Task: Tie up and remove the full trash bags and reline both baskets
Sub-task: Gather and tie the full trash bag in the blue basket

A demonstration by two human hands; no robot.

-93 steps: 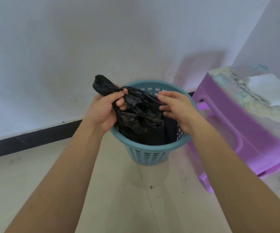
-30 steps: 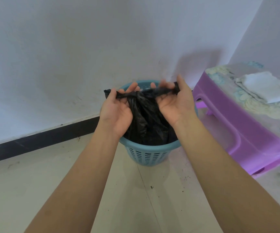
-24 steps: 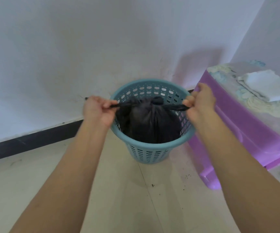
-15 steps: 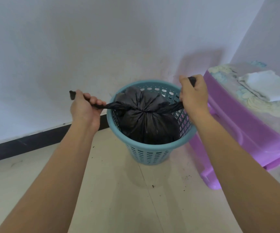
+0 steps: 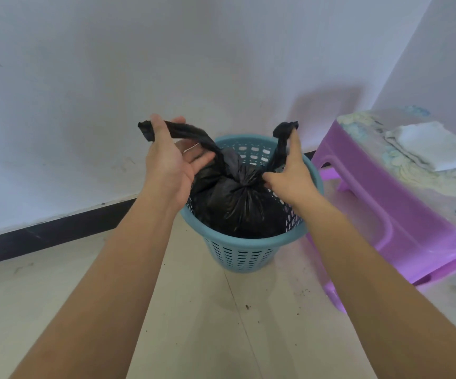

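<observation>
Knotted black trash bag [image 5: 235, 201] in the teal basket [image 5: 243, 255], one tail in each hand.
The bag is glossy and crinkled, gathered to a knot on top (pleats fan out below it). The left hand [image 5: 169, 165] pinches the left tail under its thumb, up and left of the knot. The right hand [image 5: 292, 173] grasps the right tail along a raised finger, just right of it. The basket stands on the floor [image 5: 221, 310], with a purple stool [image 5: 372, 192] at its right.

Forearms outstretched, left hand [image 5: 168, 162] palm up, right hand [image 5: 289, 172] opposite, both pinching the trash bag [image 5: 235, 198]
</observation>
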